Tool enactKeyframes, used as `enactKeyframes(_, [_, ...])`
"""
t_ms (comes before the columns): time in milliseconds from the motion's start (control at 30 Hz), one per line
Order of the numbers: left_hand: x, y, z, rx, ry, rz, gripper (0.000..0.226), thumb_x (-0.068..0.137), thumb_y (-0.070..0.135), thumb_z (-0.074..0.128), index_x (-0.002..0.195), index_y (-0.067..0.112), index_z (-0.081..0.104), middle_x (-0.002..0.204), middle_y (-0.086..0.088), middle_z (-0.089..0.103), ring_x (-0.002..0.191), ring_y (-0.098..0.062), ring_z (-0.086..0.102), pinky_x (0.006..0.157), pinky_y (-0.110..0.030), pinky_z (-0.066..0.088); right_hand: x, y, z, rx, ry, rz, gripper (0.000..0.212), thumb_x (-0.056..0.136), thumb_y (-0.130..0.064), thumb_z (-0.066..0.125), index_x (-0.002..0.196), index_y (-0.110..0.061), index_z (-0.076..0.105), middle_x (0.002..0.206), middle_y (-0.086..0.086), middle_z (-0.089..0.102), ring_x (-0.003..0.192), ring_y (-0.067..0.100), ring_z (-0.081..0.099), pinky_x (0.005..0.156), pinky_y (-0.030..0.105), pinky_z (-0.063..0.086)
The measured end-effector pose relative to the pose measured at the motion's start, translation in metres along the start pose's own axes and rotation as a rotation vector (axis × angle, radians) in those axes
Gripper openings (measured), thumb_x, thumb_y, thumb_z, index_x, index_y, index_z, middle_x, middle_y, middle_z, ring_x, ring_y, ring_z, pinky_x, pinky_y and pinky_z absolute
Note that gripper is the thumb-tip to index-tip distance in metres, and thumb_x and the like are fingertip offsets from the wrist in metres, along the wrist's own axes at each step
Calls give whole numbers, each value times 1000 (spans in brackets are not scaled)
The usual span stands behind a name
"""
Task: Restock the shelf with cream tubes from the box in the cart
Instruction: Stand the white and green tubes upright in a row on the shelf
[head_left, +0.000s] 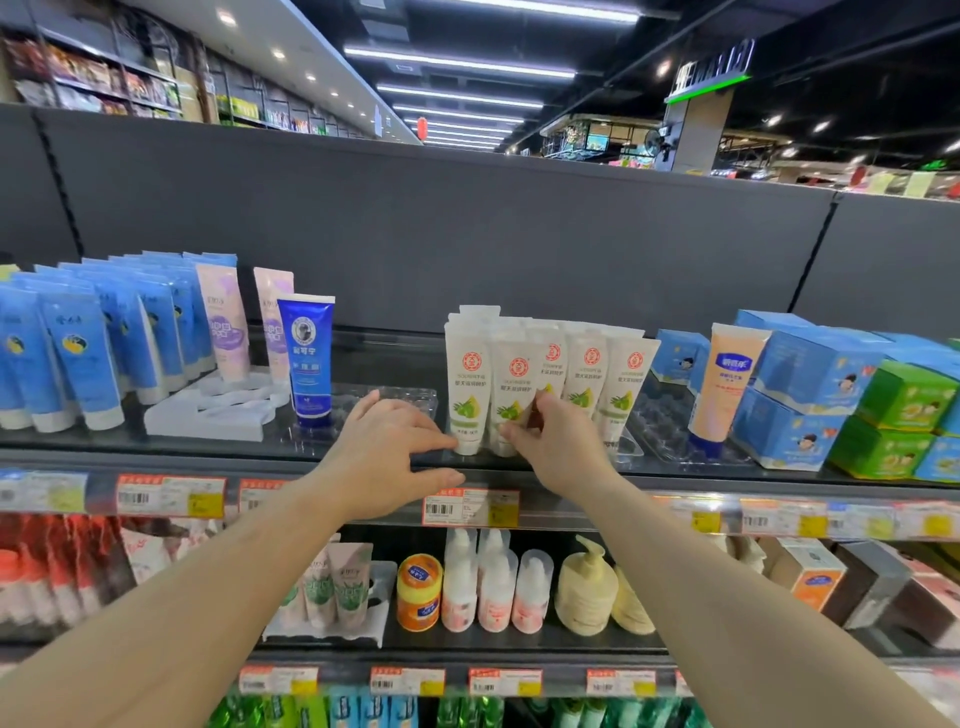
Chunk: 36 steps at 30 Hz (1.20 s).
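where the dark top shelf (545, 467) runs across the view w/ a grey back panel behind it, the store opens out beyond: ceiling strip lights, more racks far left, a green-lit sign far right. along the shelf edge sit red-and-yellow price tags (470, 506). on the shelf, left to right: a crowd of light blue tubes (78, 358), two pink tubes (223, 322), one dark blue tube (307, 364) standing alone on a clear tray, then the white cream tubes (582, 364) w/ red round logos & green fruit print, standing caps-down in a tight cluster, approx centre-right. right of those, an orange tube (724, 382), then stacked blue boxes (810, 374) & green boxes (904, 400). lower shelf holds an orange jar (420, 590), small pink pump bottles (496, 587), cream-coloured pump bottles (587, 592). both bare forearms reach up & fwd from the bottom corners. left hand (387, 452) is palm-down over the shelf edge, fingers spread & relaxed, holding nothing, tips just beside the leftmost front cream tube. right hand (550, 441) is at the front row of the cluster, thumb & fingertips pinching the second front cream tube (511, 395) at its lower part; tube stands upright, cap on the shelf, touching its neighbours. box & cart not in view.
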<state>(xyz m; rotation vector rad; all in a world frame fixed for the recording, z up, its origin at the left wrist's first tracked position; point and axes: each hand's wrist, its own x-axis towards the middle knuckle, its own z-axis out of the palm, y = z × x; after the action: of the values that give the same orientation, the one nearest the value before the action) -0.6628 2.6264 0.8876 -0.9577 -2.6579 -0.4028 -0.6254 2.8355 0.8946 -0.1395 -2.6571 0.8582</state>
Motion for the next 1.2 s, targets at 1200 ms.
enactKeyframes(1200, [-686, -244, -199, 361, -148, -1058, 59, 94, 63, 30, 148, 39, 27, 159, 5, 24, 148, -24, 15, 119, -51, 5, -386, -477, 392, -133, -624, -580, 61, 98, -52, 38, 151, -23, 27, 159, 3, 23, 147, 26, 14, 119, 45, 15])
